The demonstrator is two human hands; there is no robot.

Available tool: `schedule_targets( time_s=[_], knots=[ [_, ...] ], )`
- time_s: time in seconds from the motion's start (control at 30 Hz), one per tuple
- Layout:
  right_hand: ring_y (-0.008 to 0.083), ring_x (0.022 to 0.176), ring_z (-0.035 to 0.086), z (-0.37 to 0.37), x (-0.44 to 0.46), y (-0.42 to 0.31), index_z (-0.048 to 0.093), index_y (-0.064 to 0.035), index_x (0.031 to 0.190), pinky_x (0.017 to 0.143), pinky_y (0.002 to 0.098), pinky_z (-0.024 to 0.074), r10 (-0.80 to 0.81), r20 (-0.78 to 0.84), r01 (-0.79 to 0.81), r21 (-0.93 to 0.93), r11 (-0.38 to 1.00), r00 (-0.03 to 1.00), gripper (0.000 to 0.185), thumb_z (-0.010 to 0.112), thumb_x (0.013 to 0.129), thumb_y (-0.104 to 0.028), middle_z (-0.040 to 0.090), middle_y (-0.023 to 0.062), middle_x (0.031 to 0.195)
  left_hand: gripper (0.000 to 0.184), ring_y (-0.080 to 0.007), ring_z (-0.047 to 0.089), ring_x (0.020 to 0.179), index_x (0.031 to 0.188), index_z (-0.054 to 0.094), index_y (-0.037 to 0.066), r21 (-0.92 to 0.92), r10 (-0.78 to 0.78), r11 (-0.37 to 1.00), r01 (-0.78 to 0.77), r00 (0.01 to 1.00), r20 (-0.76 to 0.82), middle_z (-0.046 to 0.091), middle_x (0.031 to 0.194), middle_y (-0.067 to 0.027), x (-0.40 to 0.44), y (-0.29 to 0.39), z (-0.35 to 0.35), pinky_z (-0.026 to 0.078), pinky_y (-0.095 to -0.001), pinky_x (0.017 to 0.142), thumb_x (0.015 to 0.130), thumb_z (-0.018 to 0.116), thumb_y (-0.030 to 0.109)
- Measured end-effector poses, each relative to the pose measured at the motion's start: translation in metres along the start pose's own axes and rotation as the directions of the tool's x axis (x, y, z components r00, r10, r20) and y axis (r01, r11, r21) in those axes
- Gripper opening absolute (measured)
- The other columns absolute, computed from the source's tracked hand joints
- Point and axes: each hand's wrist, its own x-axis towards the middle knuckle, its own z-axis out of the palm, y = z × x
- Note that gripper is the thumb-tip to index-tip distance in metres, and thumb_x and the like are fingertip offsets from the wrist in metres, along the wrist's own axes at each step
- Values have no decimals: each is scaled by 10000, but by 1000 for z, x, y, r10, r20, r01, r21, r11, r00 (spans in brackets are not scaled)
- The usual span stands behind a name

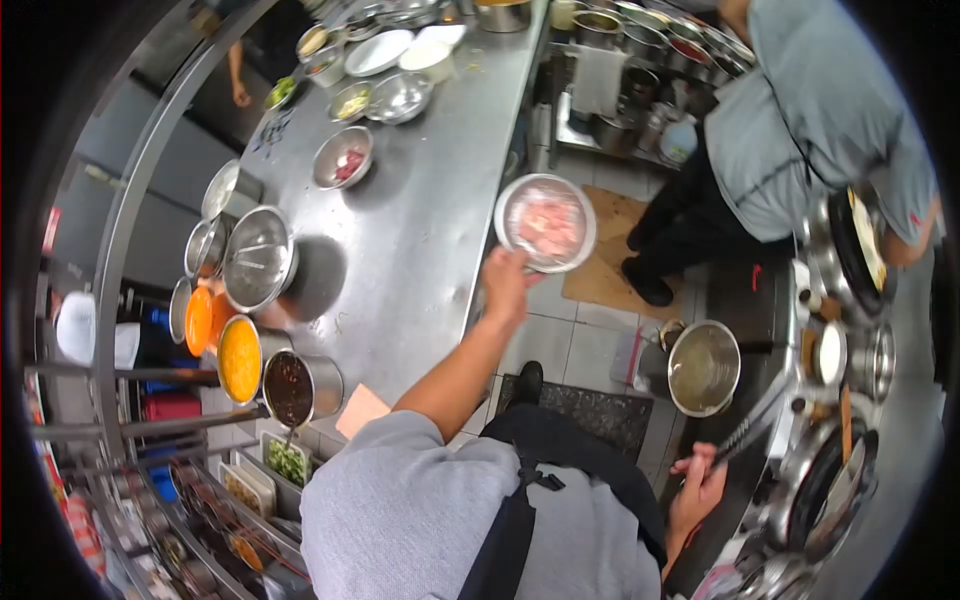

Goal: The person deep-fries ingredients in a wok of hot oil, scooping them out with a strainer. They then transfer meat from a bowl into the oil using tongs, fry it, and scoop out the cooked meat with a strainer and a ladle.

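Note:
My left hand [507,285] grips the near rim of a round metal bowl [588,232], out past the edge of the steel counter. Pale pink pieces of raw meat [549,222] lie in that bowl, slightly blurred. Low on the right, my right hand [702,485] is closed around the end of a long utensil with a dark, ridged handle [742,435]. Its far end runs toward the stove side, and I cannot make out its kind. Just beyond that hand stands a metal pot [735,375] with cloudy liquid.
The steel counter [430,200] carries a small bowl of red meat [343,157], an empty bowl [260,260], and pots of yellow liquid [240,358] and dark sauce [290,388]. A co-worker [760,150] stands at the right by a wok [840,250]. Another pan [835,495] is nearer.

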Motion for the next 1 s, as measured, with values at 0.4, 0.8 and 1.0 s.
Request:
schedule_targets(
  time_s=[0.4,0.8,1.0],
  knots=[
    [219,668,602,-72,-55,-31,559,-44,1181,611,353,489,-216,-89,89,-713,696,972,446,727,794,-189,577,83,769,107,-183,653,856,998,565,63,133,-272,958,252,671,690,665,991,-82,-212,-49,134,547,-394,781,893,547,60],
    [318,881,643,-264,-183,-72,564,-53,1191,729,359,515,-148,-254,-157,-867,473,956,478,734,801,-272,631,131,986,181,-186,657,865,1075,568,20,288,-411,897,335,394,822,654,1024,-94,-379,-122,190,558,-347,734,902,547,67],
    [235,723,589,-311,-161,-138,580,-105,1118,586,363,483,-236,-53,-45,-998,38,970,417,724,735,-187,547,49,810,167,-179,649,895,1066,560,24,362,-462,858,365,236,855,649,1027,-85,-415,-144,240,547,-356,781,909,551,80]
  ],
)
